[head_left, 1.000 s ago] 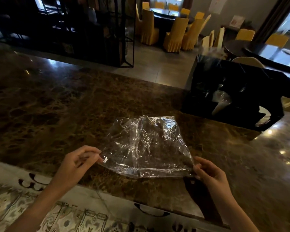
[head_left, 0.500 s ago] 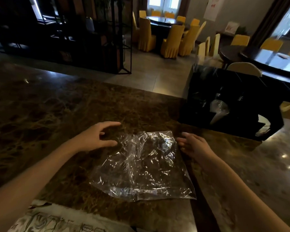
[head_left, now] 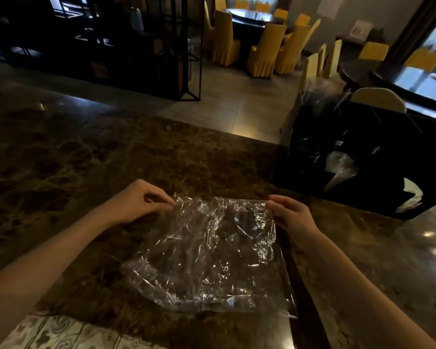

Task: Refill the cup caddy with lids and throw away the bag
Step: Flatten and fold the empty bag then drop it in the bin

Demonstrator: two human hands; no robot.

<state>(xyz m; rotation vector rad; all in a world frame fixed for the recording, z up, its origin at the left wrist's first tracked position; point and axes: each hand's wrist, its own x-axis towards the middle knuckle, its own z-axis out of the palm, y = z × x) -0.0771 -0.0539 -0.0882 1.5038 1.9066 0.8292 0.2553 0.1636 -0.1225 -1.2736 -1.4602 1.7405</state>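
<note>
Bag (head_left: 207, 255) is clear, crumpled, looks empty, lying flat on the desk (head_left: 86, 172) close to the near edge, its near end almost at that edge. Left hand (head_left: 139, 200) pinches the far left corner of the bag between thumb and fingertips, closed on the film. Right hand (head_left: 291, 216) grips the far right corner the same way, fingers curled over the edge. Caddy (head_left: 363, 159), black, sits at the desk's far right, well apart from the bag; something clear and stacked shows inside, too dark to name.

Step in hand, as I judge it: the refill looks finished, this is the bag disposal part, with the bag being flattened or folded before binning. Next move likely calls for drawing the far edge toward the near edge to fold, or bunching it up, keeping both pinches firm since the film is slippery and light. No bin in view.

Versus half a second ago: both hands were open, hovering beside the far corners, not touching; now both have closed on those corners. Bag has barely shifted.
</note>
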